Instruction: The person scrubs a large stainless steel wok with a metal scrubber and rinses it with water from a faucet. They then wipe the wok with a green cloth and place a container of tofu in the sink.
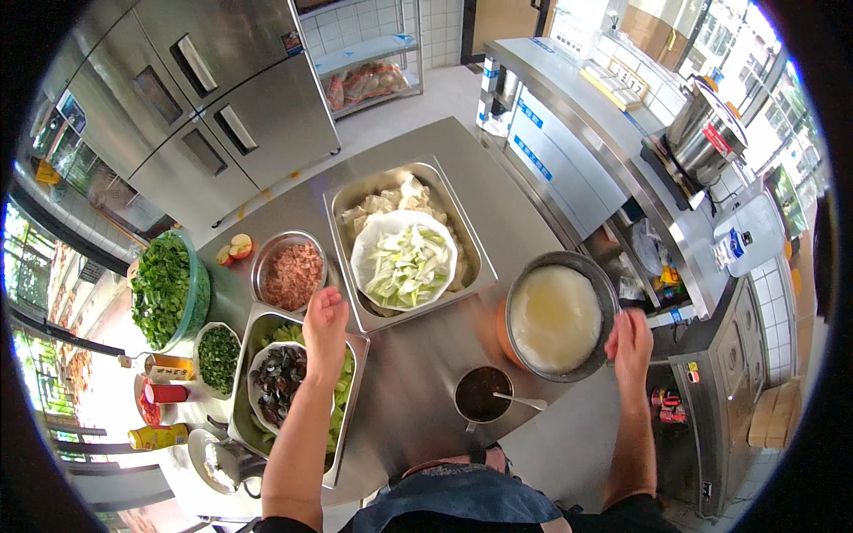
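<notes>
My left hand (326,314) is raised over the far edge of a steel pan (358,373), fingers loosely curled and holding nothing visible. Below it in that pan, a white bowl of dark wood-ear-like pieces (278,378) sits on chopped green vegetables (343,393). Beside the hand stands a steel bowl of raw minced meat (293,274). My right hand (630,341) is at the right rim of an orange pot (509,333) with a dark speckled interior. Blur hides whether it grips the pot. Pale cloudy liquid (556,320) with a yellowish centre fills the pot.
A cup of dark sauce (483,393) with a spoon (523,400) stands near the front edge. White bowl of sliced scallion (406,263) rests in a deep steel pan (483,266). At left are leafy greens (160,286), chopped herbs (218,360) and bottles (160,436).
</notes>
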`<state>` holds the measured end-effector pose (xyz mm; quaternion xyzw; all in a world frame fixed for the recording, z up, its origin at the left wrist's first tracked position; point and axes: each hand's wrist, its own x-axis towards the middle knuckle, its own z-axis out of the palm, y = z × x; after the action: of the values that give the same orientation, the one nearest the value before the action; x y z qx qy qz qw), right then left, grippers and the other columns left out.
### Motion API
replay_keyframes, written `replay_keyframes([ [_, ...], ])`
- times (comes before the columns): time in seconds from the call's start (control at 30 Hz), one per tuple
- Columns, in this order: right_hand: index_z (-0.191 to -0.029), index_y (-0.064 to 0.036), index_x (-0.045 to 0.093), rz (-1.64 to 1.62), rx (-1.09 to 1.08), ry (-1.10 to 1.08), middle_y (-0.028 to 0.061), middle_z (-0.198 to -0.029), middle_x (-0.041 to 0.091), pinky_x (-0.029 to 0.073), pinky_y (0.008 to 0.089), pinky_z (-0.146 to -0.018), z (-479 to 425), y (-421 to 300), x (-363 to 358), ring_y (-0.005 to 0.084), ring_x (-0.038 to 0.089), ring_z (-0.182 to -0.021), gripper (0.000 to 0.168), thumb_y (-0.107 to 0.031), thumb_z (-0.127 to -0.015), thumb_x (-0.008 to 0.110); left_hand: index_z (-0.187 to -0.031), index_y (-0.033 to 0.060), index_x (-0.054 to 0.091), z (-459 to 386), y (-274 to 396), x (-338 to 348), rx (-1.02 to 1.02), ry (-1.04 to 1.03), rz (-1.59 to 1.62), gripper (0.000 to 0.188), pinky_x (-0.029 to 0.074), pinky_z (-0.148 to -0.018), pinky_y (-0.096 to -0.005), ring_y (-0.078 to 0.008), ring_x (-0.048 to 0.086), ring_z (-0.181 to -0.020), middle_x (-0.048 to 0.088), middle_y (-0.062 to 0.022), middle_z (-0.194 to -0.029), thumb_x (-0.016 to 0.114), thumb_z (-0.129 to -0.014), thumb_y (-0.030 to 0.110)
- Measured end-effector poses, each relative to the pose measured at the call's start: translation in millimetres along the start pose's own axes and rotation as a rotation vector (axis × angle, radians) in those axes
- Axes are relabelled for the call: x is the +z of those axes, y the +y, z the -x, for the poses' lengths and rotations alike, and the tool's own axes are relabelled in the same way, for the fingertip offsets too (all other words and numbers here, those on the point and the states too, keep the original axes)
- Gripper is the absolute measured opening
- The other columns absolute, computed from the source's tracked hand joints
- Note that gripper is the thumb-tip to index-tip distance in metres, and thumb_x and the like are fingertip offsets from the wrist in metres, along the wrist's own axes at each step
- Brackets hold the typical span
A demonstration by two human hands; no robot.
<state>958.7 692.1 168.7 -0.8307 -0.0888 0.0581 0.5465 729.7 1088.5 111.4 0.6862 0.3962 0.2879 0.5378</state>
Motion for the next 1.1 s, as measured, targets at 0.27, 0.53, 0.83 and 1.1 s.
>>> replay_keyframes([
  [0.27,-0.108,0.001,0.058,0.562,-0.441,-0.468,0.0216,-0.096,0.065,0.052,0.0437,-0.075,-159,-32,254,0.0365,0.064,-0.089,0.036,-0.030,-0.090,0.056,-0.131,-0.0013,0.045,-87,-75,17,-0.295,0.052,-0.275,0.053,0.046,-0.078,-0.0331,-0.0211,0.057,-0.095,0.058,-0.0151,-0.113,0.063,-0.084,0.017],
  [0.53,-0.091,0.001,0.051,0.585,-0.415,-0.379,0.0248,-0.086,0.063,0.049,0.0521,-0.070,-193,7,336,0.0432,0.061,-0.085,0.031,-0.030,-0.089,0.055,-0.107,-0.0042,0.057,-82,-61,52,-0.239,0.202,0.036,0.026,0.042,-0.073,-0.0301,-0.0151,0.050,-0.082,0.057,-0.0062,-0.089,0.059,-0.085,0.009],
  [0.83,-0.085,0.002,0.050,0.428,-0.560,-0.280,0.0256,-0.083,0.061,0.047,0.0519,-0.067,-197,-50,307,0.0453,0.059,-0.080,0.028,-0.024,-0.086,0.059,-0.094,-0.0035,0.060,-95,-25,31,-0.114,0.175,0.221,0.012,0.040,-0.069,-0.0285,-0.0122,0.048,-0.080,0.056,-0.0038,-0.086,0.060,-0.083,0.001],
  [1.1,-0.084,0.005,0.053,0.299,-0.568,-0.243,0.0246,-0.081,0.061,0.047,0.0467,-0.066,-101,-196,184,0.0394,0.062,-0.078,0.028,-0.022,-0.083,0.061,-0.115,-0.0075,0.055,4,133,-44,0.096,0.157,0.370,0.030,0.045,-0.081,-0.0260,-0.0134,0.056,-0.090,0.062,-0.0090,-0.102,0.056,-0.087,0.001],
])
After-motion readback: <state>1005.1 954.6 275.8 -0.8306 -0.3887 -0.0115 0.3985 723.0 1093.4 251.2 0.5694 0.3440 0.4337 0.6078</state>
